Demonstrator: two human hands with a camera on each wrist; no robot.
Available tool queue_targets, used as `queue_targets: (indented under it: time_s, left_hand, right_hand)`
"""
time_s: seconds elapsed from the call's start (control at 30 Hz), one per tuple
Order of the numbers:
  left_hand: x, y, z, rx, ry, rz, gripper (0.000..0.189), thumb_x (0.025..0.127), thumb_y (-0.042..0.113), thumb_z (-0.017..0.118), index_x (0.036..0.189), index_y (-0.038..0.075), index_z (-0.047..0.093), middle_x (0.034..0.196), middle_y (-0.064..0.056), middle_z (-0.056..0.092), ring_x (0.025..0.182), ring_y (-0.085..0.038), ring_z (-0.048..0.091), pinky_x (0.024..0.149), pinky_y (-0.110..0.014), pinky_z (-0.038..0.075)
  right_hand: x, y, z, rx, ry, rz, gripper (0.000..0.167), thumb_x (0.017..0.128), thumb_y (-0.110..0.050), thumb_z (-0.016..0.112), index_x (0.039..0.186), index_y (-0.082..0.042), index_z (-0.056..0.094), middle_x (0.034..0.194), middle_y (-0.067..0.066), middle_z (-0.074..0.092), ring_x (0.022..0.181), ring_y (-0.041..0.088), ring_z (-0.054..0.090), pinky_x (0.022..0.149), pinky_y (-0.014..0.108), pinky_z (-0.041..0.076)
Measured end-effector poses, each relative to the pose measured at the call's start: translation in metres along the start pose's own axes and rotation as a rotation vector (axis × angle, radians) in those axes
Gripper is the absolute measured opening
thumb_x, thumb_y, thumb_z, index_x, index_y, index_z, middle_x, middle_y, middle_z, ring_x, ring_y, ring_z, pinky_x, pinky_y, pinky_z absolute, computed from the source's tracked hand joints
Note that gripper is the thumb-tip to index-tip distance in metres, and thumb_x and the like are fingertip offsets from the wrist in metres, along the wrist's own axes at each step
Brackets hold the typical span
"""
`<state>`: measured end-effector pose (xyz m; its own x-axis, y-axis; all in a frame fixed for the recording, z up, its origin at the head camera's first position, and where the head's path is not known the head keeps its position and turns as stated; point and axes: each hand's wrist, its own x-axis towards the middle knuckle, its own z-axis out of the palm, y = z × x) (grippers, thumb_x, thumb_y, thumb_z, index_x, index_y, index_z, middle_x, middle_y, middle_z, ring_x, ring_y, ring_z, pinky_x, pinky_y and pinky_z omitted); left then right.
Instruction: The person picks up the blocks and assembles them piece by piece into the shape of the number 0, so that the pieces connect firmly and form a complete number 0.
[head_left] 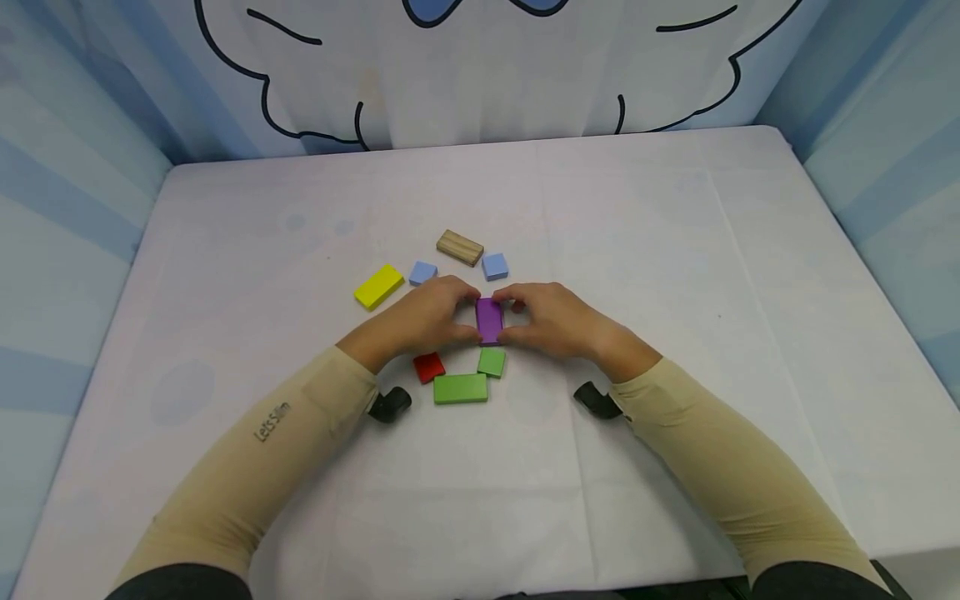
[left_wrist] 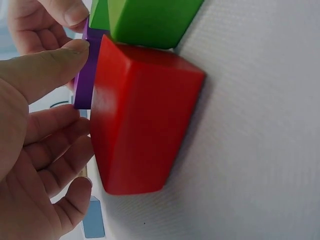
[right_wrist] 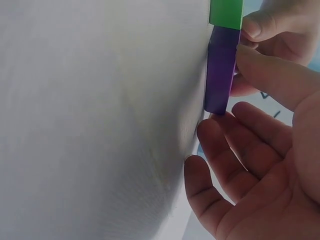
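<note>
A purple block (head_left: 490, 322) lies on the white cloth between both hands. On its left side, my left hand (head_left: 442, 314) has the thumb at the near corner and the index finger at the far corner. My right hand (head_left: 558, 318) mirrors this on the right side, gripping between thumb and index finger. In the right wrist view the purple block (right_wrist: 221, 70) stands against a green block (right_wrist: 226, 12). Just nearer lie a small green block (head_left: 491, 362), a longer green block (head_left: 461, 389) and a red block (head_left: 429, 367), which looms large in the left wrist view.
Beyond the hands lie a wood-coloured block (head_left: 460, 247) and two light blue blocks, one left (head_left: 423, 273) and one right (head_left: 495, 267). A yellow block (head_left: 378, 287) rests left of them. Patterned curtains (head_left: 480, 75) border the table (head_left: 675, 217) at the back and sides.
</note>
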<state>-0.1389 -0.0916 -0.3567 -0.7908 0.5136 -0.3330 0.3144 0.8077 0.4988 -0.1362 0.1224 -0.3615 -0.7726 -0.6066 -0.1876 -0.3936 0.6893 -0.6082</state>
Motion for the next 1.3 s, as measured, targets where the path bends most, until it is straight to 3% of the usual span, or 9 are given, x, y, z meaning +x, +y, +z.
queue_targets:
  time_s: [0.7, 1.3]
  left_hand:
    - [-0.0019, 0.0001, 0.0011, 0.003, -0.002, 0.022, 0.063, 0.091, 0.030, 0.077, 0.141, 0.000, 0.053, 0.138, -0.012, 0.056, 0.126, -0.025, 0.050, 0.110, -0.038, 0.038]
    - [-0.0031, 0.0025, 0.0010, -0.008, -0.023, -0.011, 0.065, 0.091, 0.031, 0.076, 0.144, 0.002, 0.051, 0.141, -0.011, 0.054, 0.130, -0.025, 0.048, 0.112, -0.038, 0.036]
  right_hand:
    - [-0.0022, -0.0019, 0.0011, -0.005, -0.005, -0.008, 0.055, 0.091, -0.026, 0.073, 0.138, -0.001, 0.057, 0.134, 0.012, 0.061, 0.117, 0.028, 0.058, 0.101, 0.042, 0.045]
    - [-0.0036, -0.0040, 0.0008, -0.011, 0.000, -0.013, 0.055, 0.091, -0.027, 0.074, 0.137, -0.001, 0.058, 0.133, 0.012, 0.061, 0.118, 0.028, 0.058, 0.103, 0.042, 0.044]
